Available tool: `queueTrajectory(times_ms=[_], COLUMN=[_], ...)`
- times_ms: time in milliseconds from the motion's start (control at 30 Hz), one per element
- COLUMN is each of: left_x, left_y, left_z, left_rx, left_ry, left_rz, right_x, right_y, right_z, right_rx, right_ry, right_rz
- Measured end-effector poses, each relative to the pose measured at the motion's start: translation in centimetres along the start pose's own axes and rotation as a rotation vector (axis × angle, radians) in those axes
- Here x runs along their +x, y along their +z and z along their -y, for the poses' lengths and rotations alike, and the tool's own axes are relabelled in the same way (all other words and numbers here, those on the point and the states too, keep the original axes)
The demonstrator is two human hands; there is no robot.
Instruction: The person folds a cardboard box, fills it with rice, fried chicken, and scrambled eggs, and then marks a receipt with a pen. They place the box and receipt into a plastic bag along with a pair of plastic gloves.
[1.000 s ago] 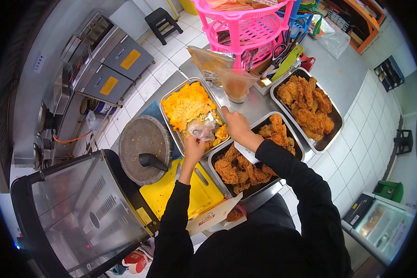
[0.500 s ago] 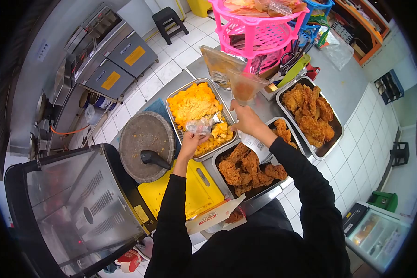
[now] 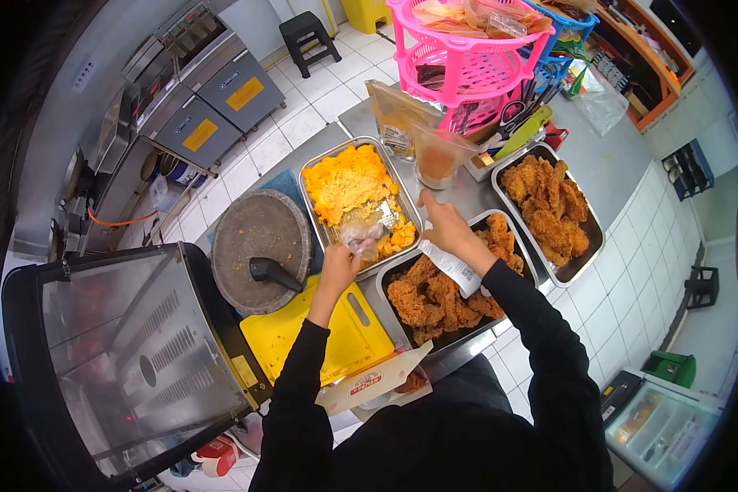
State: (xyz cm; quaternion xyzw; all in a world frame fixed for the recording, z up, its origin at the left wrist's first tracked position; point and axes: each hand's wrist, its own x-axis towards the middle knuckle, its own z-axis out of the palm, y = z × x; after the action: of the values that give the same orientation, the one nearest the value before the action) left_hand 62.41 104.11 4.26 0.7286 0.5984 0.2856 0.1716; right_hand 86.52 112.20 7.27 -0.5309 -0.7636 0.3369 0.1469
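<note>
Starting big, at 8 o'clock in the frame: glass-fronted display case point(image 3: 139, 353), curved front catching the light. Running from the middle out toward 1 o'clock, a crowded steel tabletop point(image 3: 611, 152). Up at 12 o'clock, pink basket rack point(image 3: 459, 61), stacked with packets. At 9 o'clock of the hands, round stone mortar point(image 3: 250, 234). Just at 5 o'clock of the mortar, yellow cutting board point(image 3: 320, 336), partly under the left sleeve.

Three steel trays next: tray of yellow-orange food point(image 3: 344, 176) at 11 o'clock of the hands, near tray of fried chicken point(image 3: 435, 299) at 5 o'clock, far tray of fried chicken point(image 3: 549, 205) out at 3 o'clock. Down at 6 o'clock, against the board's lower edge, open cardboard box point(image 3: 369, 381). Standing at 12 o'clock of the right hand, sauce-filled bag point(image 3: 436, 160), mouth wide open.

Now the hands. Left hand point(image 3: 339, 266) at the 5 o'clock corner of the yellow-orange tray, fingers pinched shut on a crumpled clear plastic bag point(image 3: 362, 234), right above the yellow food. Right hand point(image 3: 443, 228) just at 3 o'clock of that bag, on the seam between the two nearer trays, fingers loosely curled; cannot tell whether gripping anything. Under that wrist, white paper slip point(image 3: 459, 272), over the chicken. Smallest of all: black pestle point(image 3: 272, 272), lying inside the mortar toward its 4 o'clock rim.
</note>
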Motion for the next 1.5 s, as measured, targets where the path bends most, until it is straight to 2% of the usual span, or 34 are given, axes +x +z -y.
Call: queueTrajectory(times_ms=[100, 200, 333, 400, 433, 500, 533, 600, 700, 833, 900, 1000, 1067, 1133, 1167, 1300, 1467, 1500], left_x=[-0.1, -0.2, 0.2, 0.4, 0.5, 0.5, 0.5, 0.6, 0.6, 0.4, 0.6, 1.2, 1.3, 1.2, 1.1, -0.6, -5.5, -7.0], left_y=[0.6, 1.1, 1.5, 1.2, 1.1, 0.9, 1.1, 1.5, 2.1, 2.7, 2.4, 0.6, -0.6, -1.8, -2.4, -5.4, -10.1, -11.3], left_z=[-0.6, 0.5, -0.1, 0.0, 0.4, 1.1, 1.1, 1.1, 2.1, 3.9, 5.0, 3.8, 3.0, 2.1, 1.6, -0.8, -5.3, -7.3], left_rx=[-0.102, -0.065, -0.155, -0.215, -0.215, -0.344, -0.345, -0.727, -0.903, -1.000, -1.009, -1.121, -1.143, -1.209, -1.217, -1.266, -1.255, -1.246], left_ry=[0.053, 0.005, -0.012, -0.150, -0.151, -0.387, -0.390, -0.454, -0.535, -0.517, -0.549, -0.651, -0.647, -0.643, -0.657, -0.591, -0.581, -0.600], left_rz=[-0.112, -0.048, -0.102, -0.082, -0.083, 0.072, 0.071, 0.022, 0.058, 0.043, 0.108, 0.071, 0.039, 0.014, -0.015, -0.136, -0.293, -0.355], right_x=[0.4, 0.5, 0.4, 0.4, 0.2, -0.7, -0.8, -0.8, -0.1, 0.7, 1.0, 1.6, 1.6, 1.8, 2.0, 0.6, -2.5, -3.7], right_y=[1.0, 1.8, 2.2, 2.7, 2.6, 1.8, 1.7, 1.7, 2.5, 2.8, 2.8, 1.4, -0.1, -1.5, -1.7, -5.0, -8.9, -9.4], right_z=[-0.4, -1.2, -1.4, -1.4, -0.4, 2.6, 3.3, 4.1, 3.5, 3.5, 3.5, 4.5, 5.4, 6.3, 6.2, 6.9, 6.1, 6.3], right_rx=[0.056, 0.049, 0.049, -0.049, -0.049, -0.276, -0.277, -0.222, -0.199, -0.146, -0.104, 0.019, 0.088, 0.185, 0.185, 0.210, 0.203, 0.366], right_ry=[0.084, 0.043, 0.029, 0.042, 0.041, 0.041, 0.040, -0.061, -0.098, -0.075, -0.131, -0.179, -0.213, -0.250, -0.346, -0.436, -0.434, -0.360], right_rz=[0.062, 0.030, -0.010, -0.015, -0.013, -0.026, -0.024, 0.004, 0.026, 0.025, -0.069, -0.138, -0.140, -0.204, -0.308, -0.424, -0.389, -0.269])
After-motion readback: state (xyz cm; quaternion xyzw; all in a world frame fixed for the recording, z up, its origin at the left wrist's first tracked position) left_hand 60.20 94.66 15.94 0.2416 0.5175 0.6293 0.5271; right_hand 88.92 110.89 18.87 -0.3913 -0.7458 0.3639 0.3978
